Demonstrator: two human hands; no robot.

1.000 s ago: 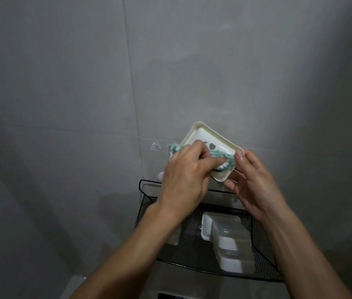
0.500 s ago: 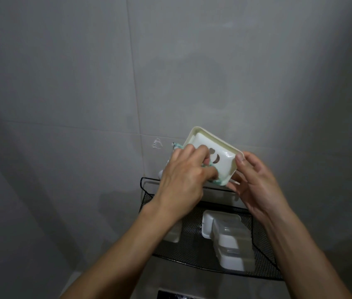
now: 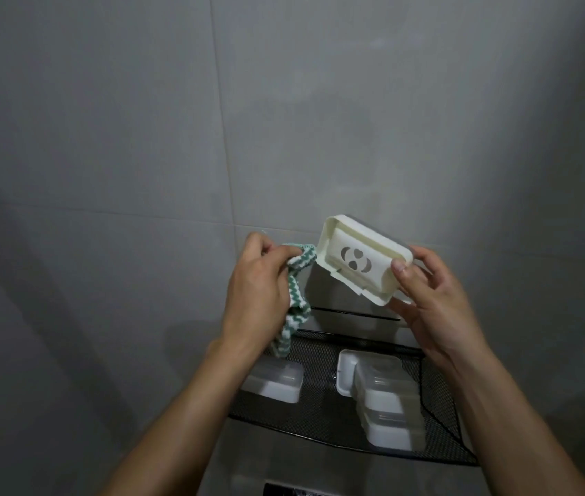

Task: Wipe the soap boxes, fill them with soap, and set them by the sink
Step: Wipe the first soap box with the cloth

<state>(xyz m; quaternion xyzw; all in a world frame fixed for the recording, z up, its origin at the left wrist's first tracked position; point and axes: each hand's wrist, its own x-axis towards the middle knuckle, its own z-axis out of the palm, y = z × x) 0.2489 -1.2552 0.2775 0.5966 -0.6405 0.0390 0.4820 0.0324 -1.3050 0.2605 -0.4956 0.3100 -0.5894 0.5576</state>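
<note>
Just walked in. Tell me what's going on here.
A person is cleaning soap boxes at a tiled wall. The right hand holds a cream soap box up by one end, its cut-out base facing the camera. The left hand grips a green-and-white cloth just beside the box, not touching it. Below, a black mesh basket holds more white plastic boxes. No soap is visible in the held box.

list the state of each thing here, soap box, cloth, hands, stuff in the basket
soap box: held up, tilted, empty
cloth: bunched, dangling, off the box
left hand: grips the cloth
right hand: holds the box's end
clear boxes: resting in the basket
mesh basket: on the wall
</note>
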